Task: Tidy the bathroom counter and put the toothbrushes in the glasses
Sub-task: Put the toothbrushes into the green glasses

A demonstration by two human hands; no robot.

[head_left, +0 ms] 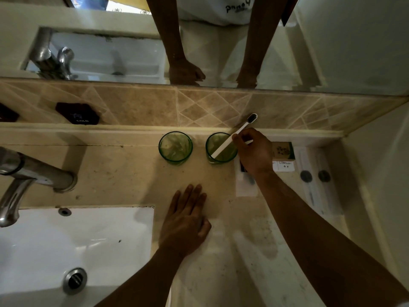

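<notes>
Two green glasses stand side by side at the back of the counter, the left glass (175, 147) with nothing in it. A white toothbrush (234, 136) with dark bristles leans in the right glass (221, 148), handle end down, head pointing up and to the right against the tiles. My right hand (254, 151) pinches the toothbrush's handle just above the glass rim. Nearer to me, my left hand (187, 220) rests flat on the counter (124, 173), fingers straight, holding nothing.
Partly under my right wrist lies a clear wrapper (245, 185). A small box (284, 155) and two wrapped toothbrush packs (318, 180) sit at the right by the wall. The white sink (73, 244) and chrome tap (26, 176) fill the left. A mirror runs behind the tiles.
</notes>
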